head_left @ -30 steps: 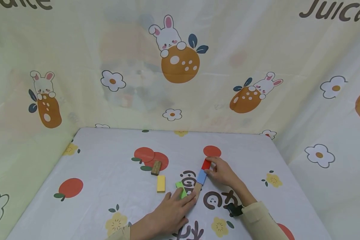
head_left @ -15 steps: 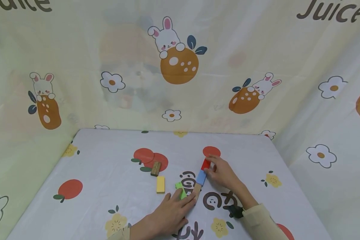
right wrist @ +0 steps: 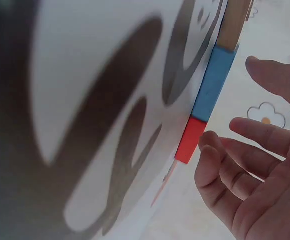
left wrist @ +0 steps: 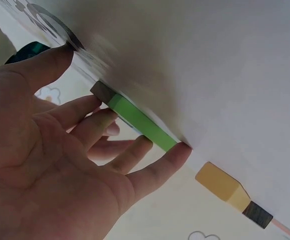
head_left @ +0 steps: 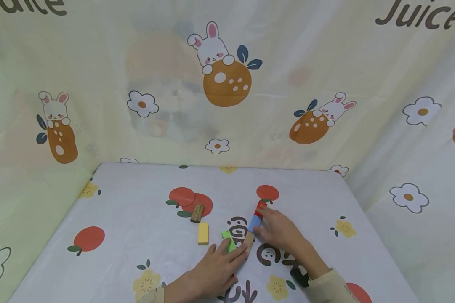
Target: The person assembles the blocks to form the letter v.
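Observation:
Three blocks lie end to end in a slanting row: red (head_left: 260, 206), blue (head_left: 255, 222) and tan wooden (head_left: 249, 240). My right hand (head_left: 282, 230) is beside the red and blue blocks, fingers loosely bent, holding nothing; in the right wrist view, a gap separates its thumb from the blue block (right wrist: 213, 84), and its fingertips lie close to the red block (right wrist: 190, 141). My left hand (head_left: 214, 269) rests with extended fingers on the green block (head_left: 229, 240) and the near end of the tan one. In the left wrist view, fingertips touch the green block (left wrist: 142, 122).
Left of the green block stands a yellow block (head_left: 203, 233), with a dark brown wooden block (head_left: 197, 213) behind it. A patterned white cloth (head_left: 136, 210) covers the table. A printed curtain (head_left: 166, 126) rises at the back and sides.
My right hand has let go of the red block's far end and slid back toward me along the row, its thumb now by the blue block. The left hand stays put.

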`<state>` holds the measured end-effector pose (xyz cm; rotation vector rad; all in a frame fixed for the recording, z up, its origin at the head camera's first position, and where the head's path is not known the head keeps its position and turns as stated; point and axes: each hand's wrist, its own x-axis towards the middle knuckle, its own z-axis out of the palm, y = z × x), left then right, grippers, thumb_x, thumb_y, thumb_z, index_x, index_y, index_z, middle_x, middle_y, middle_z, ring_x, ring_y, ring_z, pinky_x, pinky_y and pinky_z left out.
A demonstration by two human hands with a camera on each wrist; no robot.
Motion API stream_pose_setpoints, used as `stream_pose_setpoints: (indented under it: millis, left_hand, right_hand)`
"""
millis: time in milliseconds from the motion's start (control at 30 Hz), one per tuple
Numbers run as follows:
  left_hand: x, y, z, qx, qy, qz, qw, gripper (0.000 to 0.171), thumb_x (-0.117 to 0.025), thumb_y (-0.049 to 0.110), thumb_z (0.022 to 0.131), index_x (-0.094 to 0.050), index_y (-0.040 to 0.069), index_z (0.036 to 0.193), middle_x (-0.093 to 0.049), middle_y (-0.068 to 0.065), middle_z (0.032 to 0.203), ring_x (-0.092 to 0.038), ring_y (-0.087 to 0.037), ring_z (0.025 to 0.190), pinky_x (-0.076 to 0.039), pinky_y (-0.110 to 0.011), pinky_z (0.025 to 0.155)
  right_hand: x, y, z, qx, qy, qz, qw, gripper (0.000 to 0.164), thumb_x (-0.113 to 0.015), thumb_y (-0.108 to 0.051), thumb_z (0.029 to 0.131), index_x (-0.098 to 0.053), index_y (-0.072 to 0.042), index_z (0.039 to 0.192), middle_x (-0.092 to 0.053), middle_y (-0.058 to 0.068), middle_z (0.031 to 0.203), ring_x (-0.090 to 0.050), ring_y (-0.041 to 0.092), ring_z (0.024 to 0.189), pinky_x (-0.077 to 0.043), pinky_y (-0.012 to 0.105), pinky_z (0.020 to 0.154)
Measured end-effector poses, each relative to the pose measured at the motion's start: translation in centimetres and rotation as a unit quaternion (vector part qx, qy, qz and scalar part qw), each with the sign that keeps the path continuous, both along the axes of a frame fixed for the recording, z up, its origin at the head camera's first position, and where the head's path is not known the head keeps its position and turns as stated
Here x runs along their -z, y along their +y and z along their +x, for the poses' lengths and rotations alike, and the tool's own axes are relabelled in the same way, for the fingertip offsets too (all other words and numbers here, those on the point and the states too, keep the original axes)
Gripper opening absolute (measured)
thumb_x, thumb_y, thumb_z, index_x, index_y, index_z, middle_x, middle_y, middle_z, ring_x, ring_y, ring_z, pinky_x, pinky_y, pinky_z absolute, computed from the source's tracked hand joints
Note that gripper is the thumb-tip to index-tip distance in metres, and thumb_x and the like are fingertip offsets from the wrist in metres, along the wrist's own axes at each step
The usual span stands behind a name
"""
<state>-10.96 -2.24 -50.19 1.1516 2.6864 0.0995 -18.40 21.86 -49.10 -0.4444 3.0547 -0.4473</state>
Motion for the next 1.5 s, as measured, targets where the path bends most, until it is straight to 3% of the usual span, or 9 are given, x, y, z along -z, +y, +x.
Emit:
stream_pose_setpoints:
  millis: [233,500,1133,1500]
  left_hand:
    - [0.1,0.0,0.0,0.002,0.004,-0.001,1.0,0.072,-0.064,0.051,0.103,-0.034,0.034,0.166,-0.029,0.015,0.175,-0.039,-0.034,0.156,-0.051,-0.06,0.113]
    - [0.3,0.0,0.0,0.002,0.003,-0.004,1.0,0.073,-0.063,0.05,0.104,-0.031,0.034,0.167,-0.025,0.017,0.176,-0.037,-0.033,0.158,-0.05,-0.06,0.115]
    - [0.3,0.1,-0.1,0.003,0.001,-0.003,1.0,0.074,-0.063,0.05,0.103,-0.031,0.034,0.167,-0.025,0.016,0.177,-0.037,-0.034,0.158,-0.05,-0.061,0.115]
    - [0.4,0.1,-0.1,-0.001,-0.017,-0.002,0.9999,0.076,-0.063,0.05,0.104,-0.027,0.035,0.168,-0.021,0.018,0.177,-0.035,-0.035,0.158,-0.048,-0.062,0.116]
  right_hand:
    - [0.3,-0.4,0.9,-0.016,0.0,-0.001,1.0,0.064,-0.082,-0.04,0.092,-0.065,-0.007,0.144,-0.059,0.015,0.156,-0.059,0.037,0.142,-0.051,0.054,0.114]
    - [0.3,-0.6,1.6,-0.028,0.006,0.0,1.0,0.056,-0.08,-0.044,0.092,-0.071,-0.007,0.133,-0.065,0.015,0.149,-0.062,0.037,0.137,-0.055,0.055,0.11]
    - [0.8,-0.7,1.8,-0.02,0.001,-0.003,1.0,0.054,-0.085,-0.041,0.088,-0.072,-0.01,0.129,-0.063,0.016,0.15,-0.06,0.037,0.139,-0.054,0.054,0.111]
    - [0.6,-0.8,1.9,-0.018,-0.01,-0.003,1.0,0.06,-0.086,-0.046,0.086,-0.071,-0.01,0.131,-0.06,0.017,0.153,-0.059,0.038,0.141,-0.053,0.055,0.111]
